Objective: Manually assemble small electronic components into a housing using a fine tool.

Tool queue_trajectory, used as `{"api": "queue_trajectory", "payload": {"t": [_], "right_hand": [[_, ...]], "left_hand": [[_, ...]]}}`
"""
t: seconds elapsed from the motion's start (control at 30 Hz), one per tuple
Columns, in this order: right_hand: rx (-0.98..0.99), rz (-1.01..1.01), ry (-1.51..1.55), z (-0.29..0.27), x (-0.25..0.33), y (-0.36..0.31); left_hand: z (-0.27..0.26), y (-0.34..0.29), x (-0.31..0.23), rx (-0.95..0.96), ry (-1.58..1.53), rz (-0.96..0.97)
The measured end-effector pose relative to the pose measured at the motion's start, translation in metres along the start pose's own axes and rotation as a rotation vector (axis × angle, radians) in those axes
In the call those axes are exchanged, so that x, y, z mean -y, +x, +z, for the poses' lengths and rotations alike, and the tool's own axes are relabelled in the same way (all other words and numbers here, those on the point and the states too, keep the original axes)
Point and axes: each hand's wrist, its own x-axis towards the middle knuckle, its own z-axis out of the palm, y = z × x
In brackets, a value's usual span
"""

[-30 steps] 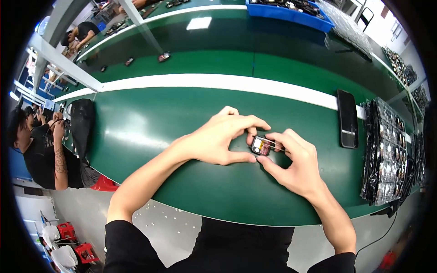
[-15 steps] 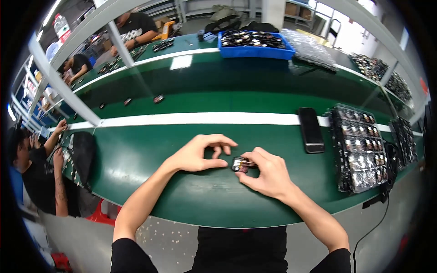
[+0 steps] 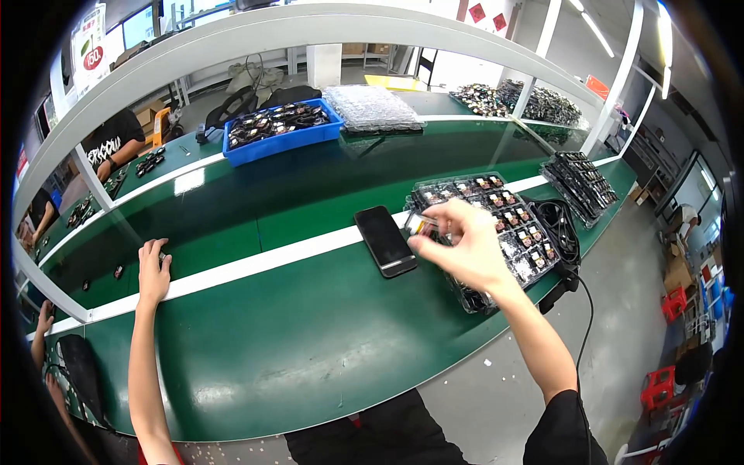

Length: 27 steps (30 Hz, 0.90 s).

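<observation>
My right hand (image 3: 469, 244) pinches a small electronic part (image 3: 422, 225) with orange and pale bits. It is held over the near left corner of the top clear plastic tray (image 3: 515, 225), whose pockets hold several similar parts. My left hand (image 3: 153, 271) reaches left, past the white rail onto the green belt. Its fingers are curled round a small part (image 3: 163, 255), mostly hidden by them. Further left on the belt lie two more small dark parts, one (image 3: 118, 271) near my fingers and one (image 3: 86, 284) beyond it.
A black phone (image 3: 386, 242) lies left of the trays, partly on the white rail (image 3: 287, 252). Black cable (image 3: 556, 225) coils at their right, beside another tray stack (image 3: 580, 186). Beyond stand a blue bin (image 3: 283, 137) of parts and bubble wrap (image 3: 372, 108). Co-workers sit at left.
The view has swung to the right. My right hand has carried the part from the table's middle to the trays. My left hand has left its side and reached to a part on the belt.
</observation>
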Motion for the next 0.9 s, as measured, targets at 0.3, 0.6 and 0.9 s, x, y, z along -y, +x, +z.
{"api": "queue_trajectory", "payload": {"t": [0.3,0.6,0.9], "right_hand": [[-0.079,0.341,-0.533,-0.053,-0.155,0.079],[-0.17,0.236,-0.156,-0.057,-0.101,0.084],[0.439,0.129,0.584,0.098,0.047,-0.003]], "left_hand": [[0.008,0.01,-0.011,0.029,-0.08,-0.052],[-0.026,-0.022,-0.127,0.122,-0.172,0.316],[-0.005,-0.088,-0.266,0.282,-0.365,0.716]]}}
